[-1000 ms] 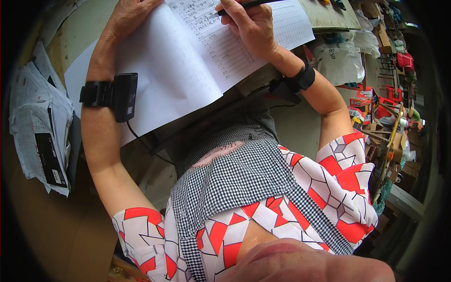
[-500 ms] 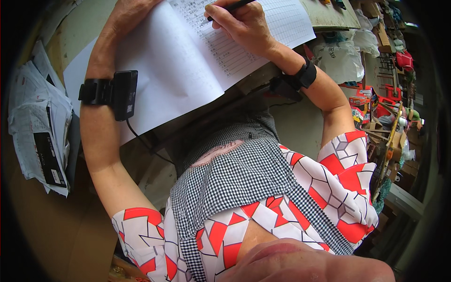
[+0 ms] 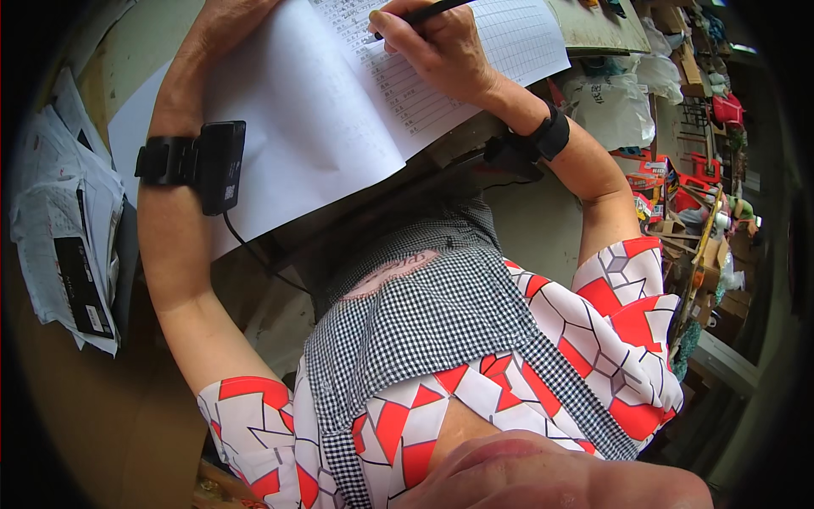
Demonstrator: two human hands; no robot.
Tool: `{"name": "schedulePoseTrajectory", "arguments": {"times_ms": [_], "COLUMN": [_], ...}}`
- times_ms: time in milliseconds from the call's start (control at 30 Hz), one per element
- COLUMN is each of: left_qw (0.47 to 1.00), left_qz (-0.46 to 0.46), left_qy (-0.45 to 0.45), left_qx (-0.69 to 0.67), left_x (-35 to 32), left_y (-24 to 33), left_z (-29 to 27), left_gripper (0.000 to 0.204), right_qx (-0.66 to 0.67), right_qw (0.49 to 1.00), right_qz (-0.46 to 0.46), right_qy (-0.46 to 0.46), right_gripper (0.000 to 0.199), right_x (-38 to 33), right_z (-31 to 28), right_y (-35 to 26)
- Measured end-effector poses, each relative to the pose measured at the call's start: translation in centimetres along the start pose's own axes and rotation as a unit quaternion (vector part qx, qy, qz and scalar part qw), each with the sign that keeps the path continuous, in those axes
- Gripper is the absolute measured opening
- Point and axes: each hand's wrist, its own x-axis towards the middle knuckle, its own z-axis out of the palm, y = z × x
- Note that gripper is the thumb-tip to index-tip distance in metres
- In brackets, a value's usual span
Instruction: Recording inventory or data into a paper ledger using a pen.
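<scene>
My right hand (image 3: 441, 51) grips a black pen (image 3: 431, 12) in a writing hold. The pen's tip touches or hovers just over a printed sheet (image 3: 509, 64) with a ruled table and handwriting on it. Against the upper edge of the picture lies my left hand (image 3: 233, 15), by the top of a curled-over white page (image 3: 297, 119); its fingers are out of sight. Black straps with small devices sit on both my forearms, the left device (image 3: 222, 168) having a cable.
A pile of papers and plastic-wrapped packets (image 3: 72, 220) stands at the left. Right of the table are white plastic bags (image 3: 610, 106), red boxes (image 3: 649, 174) and cluttered shelves with cardboard. A checked apron (image 3: 415, 314) covers my lap below the table edge.
My left forearm has shifted slightly left. The right hand and pen have barely moved, and the papers lie almost as before.
</scene>
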Motion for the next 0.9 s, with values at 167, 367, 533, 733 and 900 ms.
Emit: {"name": "schedulePoseTrajectory", "arguments": {"times_ms": [167,367,533,733,900], "left_qw": [0.997,1.000,0.997,1.000,1.000], "left_qz": [0.044,-0.014,0.038,0.011,0.020], "left_qy": [-0.052,0.009,-0.055,-0.005,-0.015], "left_qx": [-0.026,0.001,-0.026,-0.005,-0.014], "left_x": [2.3,-0.7,2.7,-0.2,0.3], "left_y": [1.1,0.5,0.9,-0.1,1.0], "left_z": [2.5,-0.5,3.0,-0.3,0.7], "left_gripper": [0.031,0.030,0.030,0.029,0.028], "right_qx": [-0.036,0.003,-0.046,0.002,-0.006], "right_qw": [0.998,1.000,0.998,1.000,1.000], "right_qz": [0.032,-0.024,0.027,-0.020,-0.002], "right_qy": [0.028,-0.011,0.029,-0.010,-0.007], "right_gripper": [0.010,0.010,0.010,0.010,0.010], "right_x": [-1.5,0.4,-1.8,0.1,-0.3], "right_z": [-1.4,0.2,-1.5,0.1,-0.4], "right_y": [1.1,-0.2,1.4,-0.4,0.3]}}
